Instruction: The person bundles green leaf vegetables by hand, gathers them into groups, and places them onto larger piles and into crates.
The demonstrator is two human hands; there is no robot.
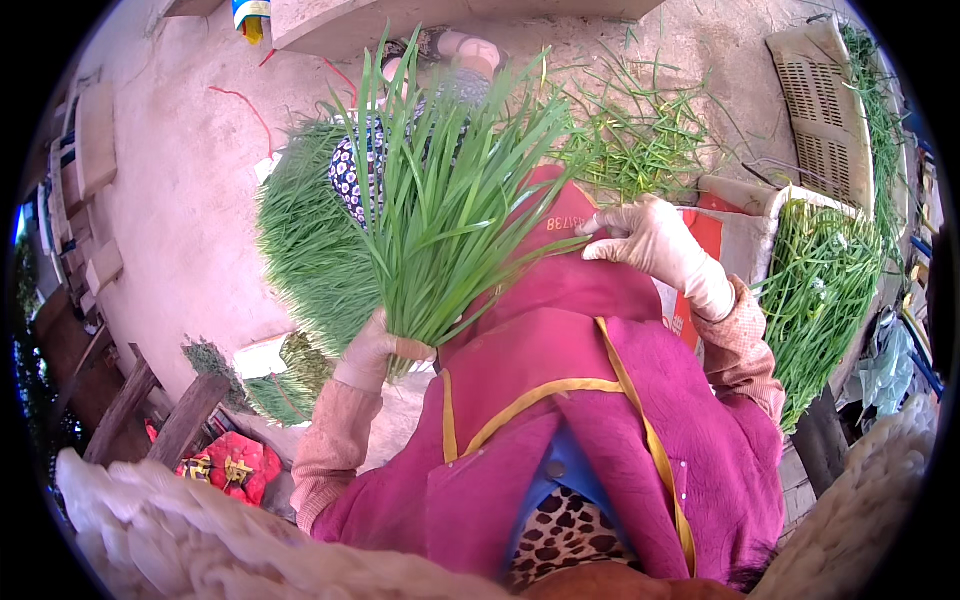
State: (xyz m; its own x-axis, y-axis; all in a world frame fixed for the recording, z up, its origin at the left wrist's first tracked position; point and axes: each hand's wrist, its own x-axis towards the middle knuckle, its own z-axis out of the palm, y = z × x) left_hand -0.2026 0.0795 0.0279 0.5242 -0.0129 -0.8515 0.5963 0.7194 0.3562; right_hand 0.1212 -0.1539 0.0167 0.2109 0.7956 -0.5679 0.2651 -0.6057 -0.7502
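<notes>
My left hand [375, 352], in a pale glove, grips a bunch of long flat green leaves, apparently garlic chives [442, 217], near its stem ends. The leaves fan out upward and away from me over my lap. My gloved right hand [645, 240] hovers at the bunch's right side, thumb and forefinger apart. One stray leaf tip reaches between those fingers; whether they touch it is unclear. Under and left of the bunch lies a large pile of similar leaves [315, 240], pale stem ends outward. A red apron [592, 281] covers my lap.
Loose leaf scraps [645, 142] litter the concrete floor [180, 187] ahead. At right, a container heaped with greens [825, 292] stands near a slotted plastic crate [821, 105]. Smaller bundled greens [277, 397] lie at left, near wooden legs [187, 412] and a red bag [240, 465].
</notes>
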